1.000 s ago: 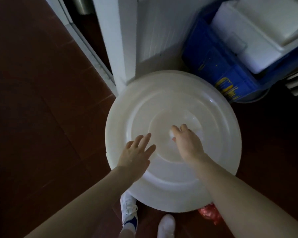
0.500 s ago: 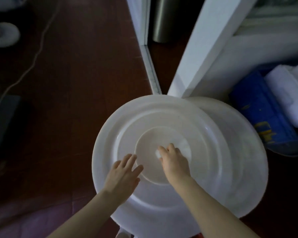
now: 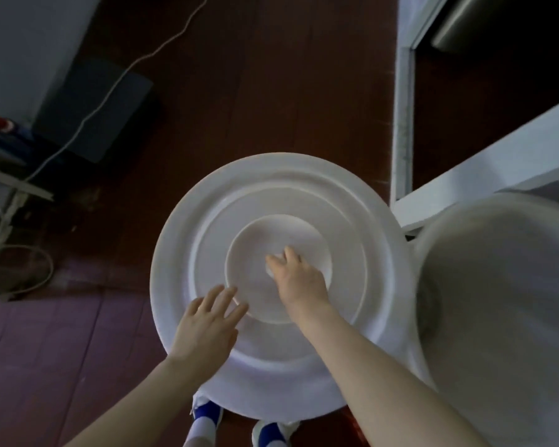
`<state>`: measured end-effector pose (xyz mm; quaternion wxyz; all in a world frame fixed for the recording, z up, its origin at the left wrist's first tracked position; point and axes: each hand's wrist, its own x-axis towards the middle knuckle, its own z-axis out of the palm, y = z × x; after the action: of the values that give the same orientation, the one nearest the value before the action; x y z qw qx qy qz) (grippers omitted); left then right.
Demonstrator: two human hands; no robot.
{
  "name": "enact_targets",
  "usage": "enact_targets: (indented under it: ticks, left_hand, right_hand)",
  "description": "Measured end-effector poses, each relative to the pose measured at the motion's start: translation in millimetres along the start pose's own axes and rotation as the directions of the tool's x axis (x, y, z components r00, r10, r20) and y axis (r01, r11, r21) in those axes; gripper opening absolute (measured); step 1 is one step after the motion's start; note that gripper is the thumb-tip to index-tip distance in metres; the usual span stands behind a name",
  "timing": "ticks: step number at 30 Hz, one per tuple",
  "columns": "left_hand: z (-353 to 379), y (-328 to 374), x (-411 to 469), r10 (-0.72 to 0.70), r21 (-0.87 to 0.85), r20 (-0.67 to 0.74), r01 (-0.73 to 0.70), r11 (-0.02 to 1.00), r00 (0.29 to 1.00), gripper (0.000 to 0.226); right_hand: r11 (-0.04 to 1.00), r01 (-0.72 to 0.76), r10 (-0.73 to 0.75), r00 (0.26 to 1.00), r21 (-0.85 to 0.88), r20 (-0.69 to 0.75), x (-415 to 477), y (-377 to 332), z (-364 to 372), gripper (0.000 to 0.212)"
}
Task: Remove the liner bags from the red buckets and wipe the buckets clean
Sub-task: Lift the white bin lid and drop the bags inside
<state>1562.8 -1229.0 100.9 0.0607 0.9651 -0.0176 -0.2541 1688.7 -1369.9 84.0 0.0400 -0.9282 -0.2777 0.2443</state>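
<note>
A large round white lid (image 3: 271, 195) with raised rings fills the middle of the head view. My right hand (image 3: 299, 282) grips a small white knob at the lid's centre. Beside it, my left hand (image 3: 207, 324) lies flat on the near left part of the lid with its fingers straight. To the right a second white round lid or rim (image 3: 504, 285) shows, partly blurred. A sliver of red (image 3: 352, 421) peeks out below the lid; no bucket body or liner bag is plainly visible.
The floor is dark red-brown (image 3: 255, 75). A white door frame (image 3: 402, 124) stands at the right. A white cable (image 3: 110, 88) runs across the floor to clutter at the left, past a dark box (image 3: 94, 108). My shoes (image 3: 207, 414) are under the lid.
The lid has moved left off a second white round top, which now lies uncovered at the right. The view has swung left, and the blue crate is out of sight.
</note>
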Motion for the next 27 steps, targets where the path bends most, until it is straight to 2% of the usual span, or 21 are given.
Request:
enact_targets:
  ticks: [4, 7, 10, 14, 18, 24, 27]
  left_hand:
    - [59, -36, 24, -0.006, -0.036, 0.063, 0.008, 0.999, 0.998, 0.051]
    - [117, -58, 52, -0.028, -0.05, 0.042, 0.03, 0.998, 0.999, 0.051]
    - [176, -76, 89, 0.011, -0.053, 0.079, -0.007, 0.999, 0.997, 0.056]
    - [254, -93, 140, 0.047, -0.008, 0.138, -0.046, 0.999, 0.989, 0.062]
    - [321, -100, 182, 0.019, 0.028, 0.178, -0.024, 0.999, 0.984, 0.064]
    - [377, -101, 210, 0.02, 0.059, 0.253, -0.036, 0.998, 0.967, 0.071]
    - [377, -99, 209, 0.04, 0.104, 0.295, -0.074, 0.992, 0.955, 0.073]
  right_hand:
    - [0.998, 0.037, -0.034, 0.998, -0.057, 0.057, 47, -17, 58, 0.037]
    - [0.997, 0.043, -0.039, 0.997, -0.062, 0.07, 81, -15, 113, 0.033]
    - [0.996, 0.026, -0.019, 0.996, -0.083, 0.088, 115, -1, 170, 0.03]
    - [1.0, -0.012, 0.013, 0.995, -0.012, 0.098, 157, 26, 251, 0.028]
    - [0.998, -0.06, 0.062, 0.991, -0.017, 0.119, 189, 46, 322, 0.028]
    - [0.993, -0.115, 0.115, 0.989, -0.013, 0.094, 208, 63, 385, 0.03]
    - [0.976, -0.171, 0.156, 0.982, 0.138, 0.108, 205, 66, 388, 0.028]
